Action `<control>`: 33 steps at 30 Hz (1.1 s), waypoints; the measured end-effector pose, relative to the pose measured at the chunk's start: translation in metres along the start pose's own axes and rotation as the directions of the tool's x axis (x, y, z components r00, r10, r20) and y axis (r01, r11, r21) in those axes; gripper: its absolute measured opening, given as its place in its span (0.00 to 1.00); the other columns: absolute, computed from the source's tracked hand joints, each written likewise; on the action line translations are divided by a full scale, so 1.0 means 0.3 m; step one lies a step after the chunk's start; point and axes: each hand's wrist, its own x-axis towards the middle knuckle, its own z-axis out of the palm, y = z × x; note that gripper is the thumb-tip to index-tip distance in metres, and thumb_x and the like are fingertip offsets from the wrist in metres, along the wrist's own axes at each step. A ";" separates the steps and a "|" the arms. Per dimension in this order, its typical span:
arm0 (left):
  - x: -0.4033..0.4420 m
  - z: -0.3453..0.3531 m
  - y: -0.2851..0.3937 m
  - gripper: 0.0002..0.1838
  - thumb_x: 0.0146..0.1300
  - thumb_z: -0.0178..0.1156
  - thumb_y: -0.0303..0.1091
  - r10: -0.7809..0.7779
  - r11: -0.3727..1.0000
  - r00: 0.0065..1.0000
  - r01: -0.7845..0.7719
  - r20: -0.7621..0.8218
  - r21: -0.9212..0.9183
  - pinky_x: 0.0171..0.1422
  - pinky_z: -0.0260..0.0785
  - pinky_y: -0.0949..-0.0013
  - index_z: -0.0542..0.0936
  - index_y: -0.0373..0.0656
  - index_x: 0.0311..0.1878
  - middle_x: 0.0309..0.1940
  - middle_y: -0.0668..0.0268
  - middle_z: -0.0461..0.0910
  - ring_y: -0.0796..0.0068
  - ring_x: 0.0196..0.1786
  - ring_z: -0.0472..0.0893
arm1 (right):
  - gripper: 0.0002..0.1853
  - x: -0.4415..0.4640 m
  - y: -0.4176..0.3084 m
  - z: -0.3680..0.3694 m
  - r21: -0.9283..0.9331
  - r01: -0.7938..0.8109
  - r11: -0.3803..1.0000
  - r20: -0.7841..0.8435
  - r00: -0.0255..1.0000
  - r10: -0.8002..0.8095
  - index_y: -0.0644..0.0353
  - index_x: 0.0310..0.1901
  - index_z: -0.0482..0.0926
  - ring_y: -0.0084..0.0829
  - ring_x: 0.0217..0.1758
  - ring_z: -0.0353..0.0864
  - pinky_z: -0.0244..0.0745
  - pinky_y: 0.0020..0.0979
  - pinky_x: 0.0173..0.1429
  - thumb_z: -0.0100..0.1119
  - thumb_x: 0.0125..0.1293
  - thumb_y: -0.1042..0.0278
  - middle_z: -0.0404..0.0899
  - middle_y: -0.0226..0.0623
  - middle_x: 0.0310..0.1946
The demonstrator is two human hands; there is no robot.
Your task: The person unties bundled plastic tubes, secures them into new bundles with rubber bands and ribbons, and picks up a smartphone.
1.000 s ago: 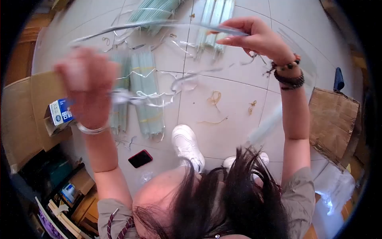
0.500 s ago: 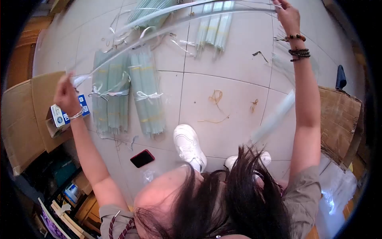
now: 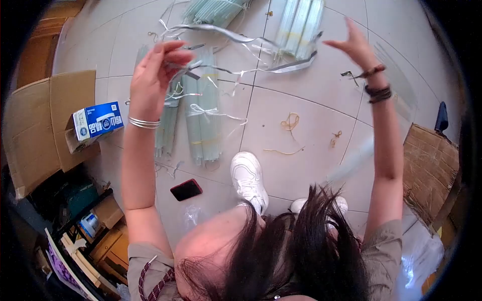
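My left hand (image 3: 158,75) is raised over the bundles at left, its fingers closed on a plastic ribbon (image 3: 293,66). The ribbon trails in a loose, twisted loop towards the right. My right hand (image 3: 354,47) is up at the upper right with thumb and fingers apart, holding nothing; the loop's far end hangs just left of it. Below lies a bundle of pale green tubes (image 3: 203,128) tied with a white bow. Another tube bundle (image 3: 165,133) beside it is partly hidden by my left hand and forearm.
More tube bundles (image 3: 301,30) lie at the top of the floor. Yellow string scraps (image 3: 289,123) and a phone (image 3: 186,190) lie nearer my shoes. A blue-and-white box (image 3: 100,120) and cardboard (image 3: 75,120) stand left, another carton (image 3: 429,155) right.
My left hand has moved right and up with the ribbon. My right hand has let go of its end and opened, and the stretched ribbon has gone slack and dropped.
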 end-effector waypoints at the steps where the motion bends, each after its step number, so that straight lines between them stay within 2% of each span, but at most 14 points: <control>1: 0.005 0.049 0.019 0.24 0.79 0.44 0.47 0.020 0.999 1.000 -0.020 0.017 -0.033 0.60 0.73 0.66 0.74 0.35 0.62 0.46 0.61 0.83 0.70 0.50 0.82 | 0.23 -0.025 -0.098 0.044 0.040 0.150 0.988 -0.057 0.987 -0.147 0.65 0.57 0.75 0.33 0.35 0.77 0.74 0.32 0.40 0.64 0.64 0.62 0.76 0.39 0.37; 2: 0.006 0.096 0.035 0.25 0.79 0.43 0.47 0.042 0.997 0.999 -0.039 0.034 -0.066 0.61 0.72 0.66 0.72 0.36 0.65 0.50 0.60 0.82 0.69 0.53 0.82 | 0.18 -0.051 -0.196 0.089 0.063 0.299 0.952 -0.113 0.950 -0.291 0.64 0.50 0.82 0.34 0.25 0.78 0.74 0.33 0.34 0.64 0.63 0.62 0.81 0.36 0.26; 4: 0.004 0.188 0.080 0.26 0.80 0.41 0.47 0.068 0.986 0.997 -0.062 0.032 -0.156 0.61 0.73 0.65 0.70 0.39 0.68 0.52 0.61 0.83 0.70 0.54 0.81 | 0.20 -0.130 -0.450 0.101 0.423 -0.182 0.888 0.464 0.885 -0.040 0.62 0.40 0.85 0.36 0.26 0.80 0.76 0.36 0.36 0.69 0.60 0.50 0.83 0.42 0.26; 7: -0.037 0.316 0.157 0.24 0.81 0.39 0.45 0.064 0.956 0.998 -0.065 -0.012 -0.287 0.61 0.73 0.64 0.70 0.44 0.70 0.49 0.62 0.83 0.71 0.51 0.82 | 0.43 -0.218 -0.649 0.218 0.335 -0.330 0.882 0.787 0.614 -0.069 0.72 0.37 0.82 0.43 0.30 0.82 0.77 0.39 0.37 0.60 0.57 0.24 0.81 0.53 0.27; 9: -0.068 0.372 0.192 0.23 0.80 0.37 0.42 0.066 0.940 0.997 -0.071 -0.025 -0.334 0.62 0.72 0.62 0.67 0.44 0.71 0.53 0.54 0.81 0.62 0.56 0.81 | 0.35 -0.318 -0.694 0.351 0.281 -0.474 0.834 0.694 0.701 0.165 0.74 0.51 0.75 0.46 0.47 0.84 0.80 0.39 0.48 0.63 0.65 0.41 0.82 0.58 0.41; 10: -0.053 0.305 0.167 0.31 0.79 0.29 0.55 0.090 0.940 0.984 -0.032 0.156 -0.340 0.73 0.65 0.49 0.58 0.47 0.75 0.64 0.49 0.75 0.56 0.68 0.74 | 0.29 -0.406 -0.623 0.508 0.620 -0.404 0.673 0.535 0.845 0.015 0.72 0.50 0.76 0.42 0.50 0.84 0.79 0.38 0.51 0.60 0.68 0.47 0.84 0.54 0.42; 12: -0.040 0.247 0.135 0.29 0.80 0.31 0.52 0.147 0.914 0.966 -0.051 0.211 -0.402 0.72 0.67 0.52 0.59 0.47 0.76 0.61 0.51 0.78 0.56 0.65 0.77 | 0.23 -0.431 -0.594 0.582 0.849 -0.474 0.234 0.471 0.879 0.071 0.67 0.49 0.78 0.36 0.52 0.82 0.76 0.35 0.57 0.58 0.71 0.50 0.83 0.44 0.43; 14: -0.027 0.161 0.123 0.28 0.80 0.35 0.50 0.190 0.911 0.956 -0.088 0.222 -0.403 0.69 0.69 0.57 0.61 0.47 0.76 0.53 0.59 0.78 0.65 0.57 0.77 | 0.25 -0.323 -0.674 0.415 0.621 -0.749 -0.231 0.783 0.580 0.223 0.63 0.50 0.78 0.32 0.51 0.81 0.72 0.33 0.63 0.58 0.71 0.44 0.80 0.33 0.41; 15: -0.014 0.094 0.126 0.27 0.80 0.38 0.50 0.208 0.920 0.955 -0.118 0.210 -0.373 0.67 0.69 0.62 0.62 0.47 0.75 0.47 0.66 0.76 0.74 0.50 0.76 | 0.19 -0.305 -0.653 0.373 0.584 -0.754 -0.302 0.807 0.578 0.116 0.59 0.39 0.77 0.30 0.48 0.82 0.73 0.32 0.63 0.53 0.75 0.49 0.78 0.31 0.36; 18: 0.013 0.007 0.120 0.26 0.80 0.40 0.50 0.256 0.900 0.965 -0.217 0.056 -0.378 0.61 0.71 0.67 0.65 0.49 0.74 0.37 0.75 0.74 0.84 0.37 0.73 | 0.22 -0.273 -0.545 0.235 0.444 -0.892 -0.081 0.851 0.448 -0.276 0.56 0.28 0.72 0.28 0.41 0.85 0.78 0.31 0.58 0.49 0.77 0.48 0.77 0.30 0.26; 21: 0.017 -0.085 0.116 0.26 0.80 0.41 0.48 0.282 0.888 0.958 -0.242 0.046 -0.391 0.63 0.71 0.65 0.65 0.49 0.75 0.37 0.76 0.73 0.86 0.37 0.73 | 0.22 -0.263 -0.487 0.147 0.243 -0.918 0.313 0.968 0.212 -0.130 0.59 0.30 0.79 0.21 0.33 0.84 0.84 0.28 0.45 0.57 0.73 0.48 0.81 0.29 0.25; 25: 0.002 -0.055 0.102 0.25 0.80 0.42 0.46 0.253 0.877 0.967 -0.227 0.005 -0.424 0.66 0.70 0.63 0.64 0.49 0.75 0.37 0.78 0.71 0.87 0.38 0.73 | 0.22 -0.343 -0.492 0.249 0.275 -0.711 0.647 0.931 0.365 0.006 0.65 0.40 0.85 0.21 0.34 0.84 0.84 0.26 0.40 0.64 0.68 0.49 0.86 0.33 0.32; 30: -0.006 0.016 0.121 0.26 0.80 0.42 0.46 0.273 0.856 0.955 -0.185 0.118 -0.482 0.66 0.69 0.62 0.62 0.48 0.76 0.36 0.78 0.70 0.85 0.39 0.73 | 0.23 -0.452 -0.657 0.468 0.408 -0.698 0.589 0.713 0.647 0.272 0.66 0.45 0.80 0.33 0.37 0.82 0.80 0.34 0.44 0.73 0.60 0.53 0.83 0.38 0.35; 33: -0.018 0.017 0.132 0.27 0.80 0.43 0.47 0.244 0.873 0.956 -0.143 0.165 -0.467 0.65 0.69 0.63 0.61 0.48 0.76 0.34 0.77 0.67 0.84 0.37 0.71 | 0.26 -0.383 -0.762 0.378 0.533 -0.189 0.825 0.095 0.982 0.164 0.66 0.47 0.78 0.39 0.38 0.81 0.78 0.36 0.49 0.76 0.55 0.56 0.82 0.41 0.34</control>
